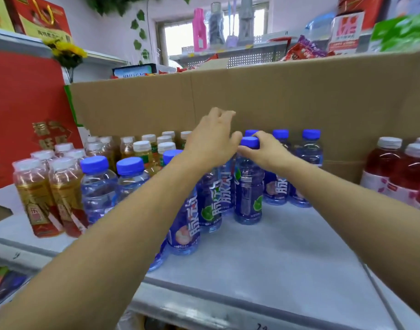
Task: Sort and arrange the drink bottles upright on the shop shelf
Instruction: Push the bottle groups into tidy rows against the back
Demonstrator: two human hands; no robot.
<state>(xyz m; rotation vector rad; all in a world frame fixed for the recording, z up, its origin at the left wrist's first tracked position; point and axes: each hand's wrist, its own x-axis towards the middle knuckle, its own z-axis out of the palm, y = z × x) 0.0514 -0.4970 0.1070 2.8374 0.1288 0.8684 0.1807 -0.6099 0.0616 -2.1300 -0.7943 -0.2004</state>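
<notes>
Broadly, the sorting looks well advanced. A tall cardboard sheet stands along the back of the white shelf, and the drinks in front of it stand upright in groups by kind: amber tea bottles with white caps at the left, blue drink bottles in the middle, red drink bottles at the right. None lies on its side as far as I can see. The blue group is the untidy one, I judge: some stand against the cardboard, others straggle forward in a loose line, with bare shelf in front and to the right.

One blue-capped bottle stands upright on the shelf near the middle of that group, just in front of the back row. The right hand grips it from above, fingers and thumb curled round its cap. The left hand reaches in just beside it, its back to the camera and fingers bent over the bottles behind; whether they clamp on anything I cannot tell.

What seems left is closing up the blue rows
</notes>
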